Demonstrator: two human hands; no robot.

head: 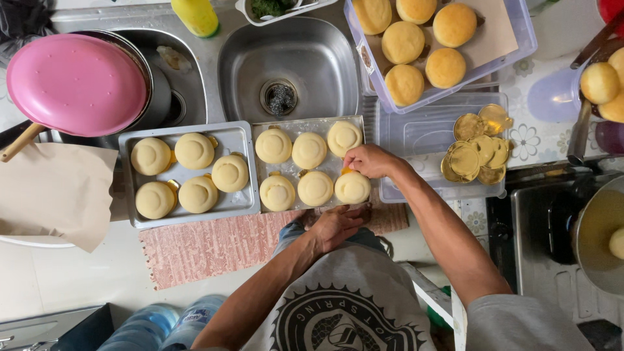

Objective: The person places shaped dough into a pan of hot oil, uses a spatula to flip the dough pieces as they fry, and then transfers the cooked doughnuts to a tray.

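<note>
Two metal baking trays sit side by side before the steel sink (305, 58): the left tray (237, 140) holds six pale dough rounds, and the right tray (263, 127) holds six more. A clear plastic tub of gold foil cups (416, 133) lies right of them.

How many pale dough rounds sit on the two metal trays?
11. Left tray: five dough rounds. Right tray: six, in two rows of three; the right hand touches the near-right one. None seem hidden.
</note>
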